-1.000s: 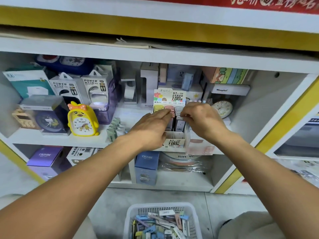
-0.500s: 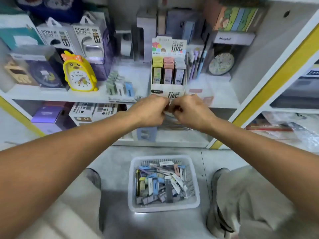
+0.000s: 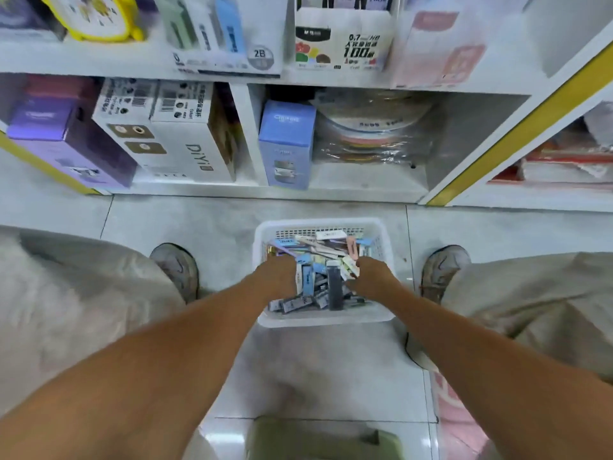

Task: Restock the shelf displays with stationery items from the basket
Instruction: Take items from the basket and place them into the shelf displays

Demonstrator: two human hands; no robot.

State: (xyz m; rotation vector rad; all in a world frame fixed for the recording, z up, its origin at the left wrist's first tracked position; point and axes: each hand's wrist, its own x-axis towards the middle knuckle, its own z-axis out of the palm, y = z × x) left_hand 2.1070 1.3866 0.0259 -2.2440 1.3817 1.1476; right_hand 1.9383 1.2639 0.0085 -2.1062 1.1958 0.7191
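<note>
Floor basket (image 3: 323,322): both hands among stationery items (image 3: 318,277).

Two hands (image 3: 277,272) (image 3: 373,277) — one basket (image 3: 323,322) — two shoes (image 3: 177,265) (image 3: 442,268).

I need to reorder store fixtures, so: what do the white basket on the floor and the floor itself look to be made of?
The basket looks like white moulded plastic: thin, slightly translucent walls with a grid of small vent holes along the far wall. The floor looks like pale grey glazed tile, judging by the thin straight joint lines and the soft sheen near the bottom of the view; polished stone cannot be ruled out.
</note>
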